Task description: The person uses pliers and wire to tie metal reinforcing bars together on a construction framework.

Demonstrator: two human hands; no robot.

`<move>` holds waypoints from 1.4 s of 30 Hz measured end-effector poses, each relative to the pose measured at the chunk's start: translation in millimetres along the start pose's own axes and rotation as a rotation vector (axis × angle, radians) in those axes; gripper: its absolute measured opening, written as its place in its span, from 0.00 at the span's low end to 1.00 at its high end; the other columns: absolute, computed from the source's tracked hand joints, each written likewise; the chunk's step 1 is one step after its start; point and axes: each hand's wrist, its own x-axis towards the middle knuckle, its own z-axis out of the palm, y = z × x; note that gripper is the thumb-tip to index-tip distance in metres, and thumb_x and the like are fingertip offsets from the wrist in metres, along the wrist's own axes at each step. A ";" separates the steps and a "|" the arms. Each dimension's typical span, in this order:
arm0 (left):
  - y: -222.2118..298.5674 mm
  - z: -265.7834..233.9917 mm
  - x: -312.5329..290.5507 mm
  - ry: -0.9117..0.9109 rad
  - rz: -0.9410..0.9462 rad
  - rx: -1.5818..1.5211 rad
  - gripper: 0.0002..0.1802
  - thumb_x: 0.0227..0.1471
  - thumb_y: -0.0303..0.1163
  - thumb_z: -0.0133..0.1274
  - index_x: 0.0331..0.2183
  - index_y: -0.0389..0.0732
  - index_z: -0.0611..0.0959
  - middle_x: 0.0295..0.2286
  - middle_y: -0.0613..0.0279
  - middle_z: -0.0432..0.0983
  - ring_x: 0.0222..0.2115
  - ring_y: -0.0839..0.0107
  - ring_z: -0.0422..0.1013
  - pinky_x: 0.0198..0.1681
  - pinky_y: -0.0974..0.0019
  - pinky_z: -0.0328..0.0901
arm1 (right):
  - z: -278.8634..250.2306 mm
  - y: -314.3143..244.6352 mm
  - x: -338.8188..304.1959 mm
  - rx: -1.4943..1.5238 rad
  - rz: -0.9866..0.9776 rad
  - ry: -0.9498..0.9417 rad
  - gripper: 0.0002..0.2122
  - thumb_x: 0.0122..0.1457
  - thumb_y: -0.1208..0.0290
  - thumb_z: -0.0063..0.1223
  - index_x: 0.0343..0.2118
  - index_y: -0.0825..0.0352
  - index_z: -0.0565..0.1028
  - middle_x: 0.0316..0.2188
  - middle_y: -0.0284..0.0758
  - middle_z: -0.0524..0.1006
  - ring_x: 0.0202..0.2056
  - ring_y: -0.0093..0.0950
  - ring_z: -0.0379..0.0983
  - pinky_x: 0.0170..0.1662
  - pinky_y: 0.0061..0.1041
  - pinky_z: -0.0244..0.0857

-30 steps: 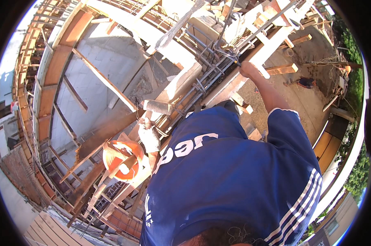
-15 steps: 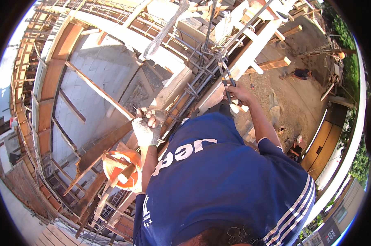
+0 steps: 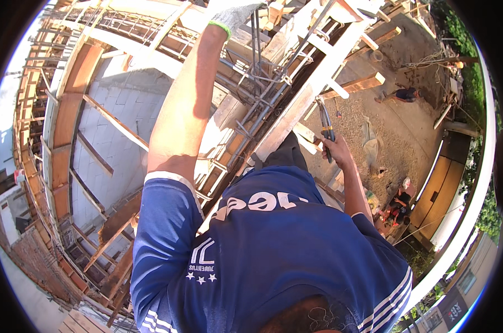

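Note:
My right hand (image 3: 337, 151) is wrapped round the dark and yellow handles of a pair of pliers (image 3: 327, 129). The pliers' jaws point up, just right of the pale formwork board and off the steel. At the top edge, my left hand (image 3: 234, 15) wears a light knitted glove with a green cuff. It reaches out over the far boards, where glare and the picture edge hide its fingers. Between the hands runs a cage of steel reinforcing bars (image 3: 257, 108) with stirrups, set between the boards. Several bars stand upright from it near my left hand.
A pale formwork board (image 3: 296, 111) edges the cage on the right, above a drop to dirt ground (image 3: 398, 133). People (image 3: 398, 208) are down there. On the left, timber props (image 3: 115, 122) cross in front of a pale block wall (image 3: 132, 102).
My left hand has gone from beside the cage to the top edge, arm outstretched. The pliers have come off the bars, moving right and down with my right hand. The orange bucket is out of sight.

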 end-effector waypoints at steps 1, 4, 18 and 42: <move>10.2 1.3 11.8 -0.016 -0.012 0.015 0.22 0.55 0.47 0.50 0.41 0.39 0.80 0.28 0.48 0.79 0.29 0.54 0.76 0.35 0.55 0.70 | -3.7 5.9 -1.6 0.021 0.006 0.027 0.08 0.60 0.70 0.50 0.38 0.69 0.71 0.18 0.30 0.70 0.19 0.22 0.70 0.21 0.23 0.67; 8.4 -8.7 12.3 -0.075 -0.140 0.244 0.20 0.53 0.47 0.51 0.35 0.38 0.82 0.25 0.47 0.79 0.27 0.53 0.76 0.33 0.54 0.70 | 2.9 -10.2 -5.0 0.028 -0.030 0.059 0.07 0.60 0.71 0.51 0.36 0.69 0.72 0.19 0.30 0.70 0.19 0.22 0.70 0.22 0.23 0.69; 46.1 -69.3 -95.0 -0.174 -0.277 0.222 0.24 0.58 0.46 0.53 0.52 0.45 0.79 0.35 0.61 0.81 0.33 0.69 0.73 0.39 0.65 0.68 | 0.9 -131.1 76.3 -0.827 -0.819 0.091 0.11 0.59 0.71 0.48 0.42 0.71 0.73 0.18 0.37 0.72 0.23 0.27 0.71 0.29 0.30 0.65; 31.4 -26.0 -109.9 0.024 -0.612 -0.301 0.19 0.52 0.34 0.57 0.47 0.43 0.81 0.29 0.60 0.74 0.28 0.68 0.66 0.33 0.63 0.65 | 129.8 -317.4 338.3 -1.574 -1.372 -1.057 0.11 0.51 0.71 0.52 0.38 0.59 0.77 0.33 0.40 0.79 0.36 0.41 0.76 0.38 0.38 0.69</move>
